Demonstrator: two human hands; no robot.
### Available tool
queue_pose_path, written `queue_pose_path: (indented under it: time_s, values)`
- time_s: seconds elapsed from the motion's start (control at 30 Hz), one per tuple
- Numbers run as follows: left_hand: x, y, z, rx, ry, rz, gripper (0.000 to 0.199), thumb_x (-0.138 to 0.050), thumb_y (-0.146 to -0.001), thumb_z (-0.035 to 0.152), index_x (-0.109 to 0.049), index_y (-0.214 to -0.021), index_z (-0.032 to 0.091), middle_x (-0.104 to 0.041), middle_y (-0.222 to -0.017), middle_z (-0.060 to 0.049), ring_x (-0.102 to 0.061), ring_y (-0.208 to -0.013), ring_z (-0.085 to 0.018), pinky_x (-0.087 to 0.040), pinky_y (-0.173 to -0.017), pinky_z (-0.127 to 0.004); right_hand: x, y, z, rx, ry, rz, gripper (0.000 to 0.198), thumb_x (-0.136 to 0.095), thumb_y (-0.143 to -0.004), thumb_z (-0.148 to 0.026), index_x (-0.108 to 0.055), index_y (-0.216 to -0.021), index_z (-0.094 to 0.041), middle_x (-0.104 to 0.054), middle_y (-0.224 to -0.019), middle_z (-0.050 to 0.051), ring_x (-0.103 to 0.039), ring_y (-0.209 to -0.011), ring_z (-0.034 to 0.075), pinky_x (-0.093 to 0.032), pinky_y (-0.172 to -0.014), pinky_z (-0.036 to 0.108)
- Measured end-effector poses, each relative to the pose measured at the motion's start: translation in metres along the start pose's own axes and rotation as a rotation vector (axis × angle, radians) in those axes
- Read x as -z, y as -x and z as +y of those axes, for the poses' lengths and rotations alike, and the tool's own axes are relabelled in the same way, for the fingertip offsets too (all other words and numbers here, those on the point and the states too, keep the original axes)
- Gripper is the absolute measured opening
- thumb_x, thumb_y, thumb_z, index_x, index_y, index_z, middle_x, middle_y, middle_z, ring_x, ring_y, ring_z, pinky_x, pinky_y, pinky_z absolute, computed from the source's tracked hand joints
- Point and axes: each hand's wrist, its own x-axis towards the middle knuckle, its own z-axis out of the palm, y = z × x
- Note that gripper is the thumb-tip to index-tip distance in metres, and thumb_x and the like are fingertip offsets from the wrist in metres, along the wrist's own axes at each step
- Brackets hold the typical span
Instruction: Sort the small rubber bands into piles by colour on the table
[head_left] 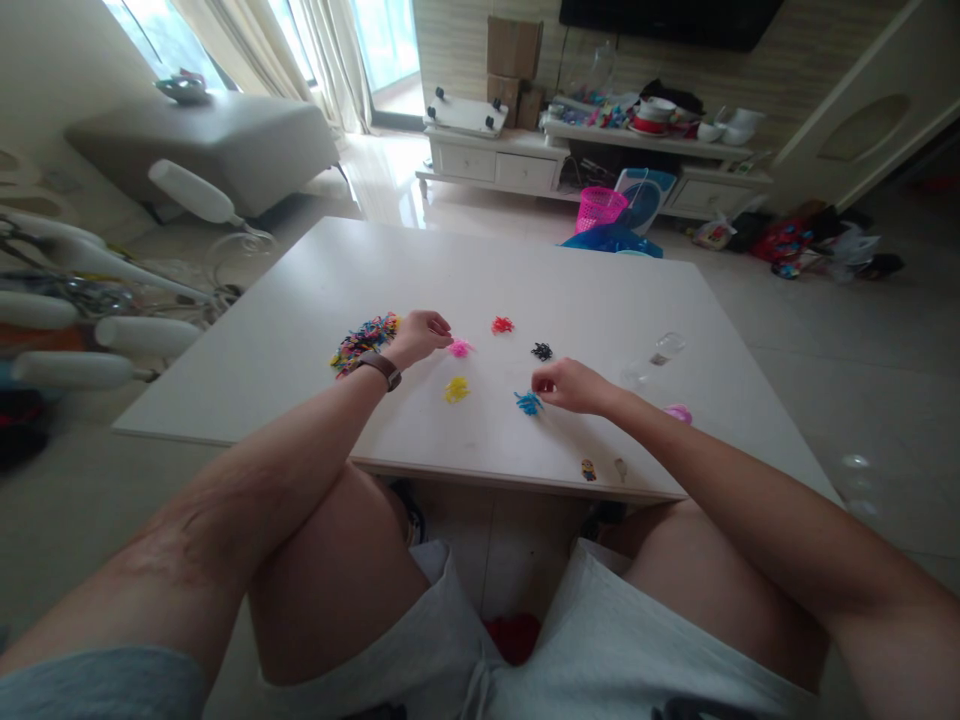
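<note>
My left hand, with a dark watch on its wrist, is closed beside the small pile of pink rubber bands. Just behind that hand lies a larger heap of mixed-colour rubber bands. My right hand is pinched at the edge of the blue rubber bands. What either hand's fingertips hold is too small to see. Separate little piles of red bands, black bands and yellow bands lie around them.
The white table carries a clear plastic container and a pink item on the right. Near its front edge lie a minion figure and a small pale piece. A lamp with white shades stands left.
</note>
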Motion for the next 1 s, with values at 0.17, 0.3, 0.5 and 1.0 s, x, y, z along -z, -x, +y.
queue_pose_path:
  time_s: [0.17,0.3,0.5,1.0]
  values:
    - [-0.001,-0.004,-0.001,0.0,-0.015,0.004,0.021,-0.085,-0.061,0.018,-0.071,-0.076,0.013,-0.07,-0.068,-0.004,-0.065,-0.061,-0.014,-0.05,-0.058,-0.024,0.002,0.0,-0.002,-0.01,-0.006,-0.012,0.015,-0.066,-0.077,-0.01,-0.075,-0.08,-0.021,-0.074,-0.075,0.001,-0.065,-0.07,0.015,-0.043,-0.064,0.025]
    - [0.004,-0.006,-0.002,0.03,0.053,0.026,0.02,-0.085,-0.065,0.02,-0.069,-0.075,0.013,-0.069,-0.067,-0.005,-0.07,-0.065,-0.017,-0.056,-0.065,-0.028,0.003,0.0,-0.001,0.01,-0.002,-0.024,0.016,-0.065,-0.079,-0.01,-0.077,-0.082,-0.02,-0.075,-0.078,0.002,-0.066,-0.073,0.015,-0.044,-0.067,0.024]
    - [0.026,-0.005,-0.005,0.059,0.058,0.118,0.016,-0.082,-0.07,0.02,-0.071,-0.077,0.012,-0.072,-0.071,-0.007,-0.072,-0.069,-0.017,-0.06,-0.071,-0.029,0.003,-0.001,0.001,0.016,0.019,-0.025,0.017,-0.065,-0.08,-0.011,-0.079,-0.083,-0.02,-0.076,-0.08,0.002,-0.067,-0.075,0.016,-0.044,-0.068,0.024]
    - [0.096,0.008,-0.022,0.178,0.056,0.392,0.015,-0.072,-0.066,0.017,-0.071,-0.08,0.012,-0.072,-0.074,-0.007,-0.069,-0.065,-0.016,-0.055,-0.06,-0.024,0.007,0.001,0.001,-0.039,0.039,-0.02,0.015,-0.066,-0.087,-0.023,-0.08,-0.093,-0.021,-0.077,-0.086,0.003,-0.067,-0.075,0.016,-0.044,-0.067,0.026]
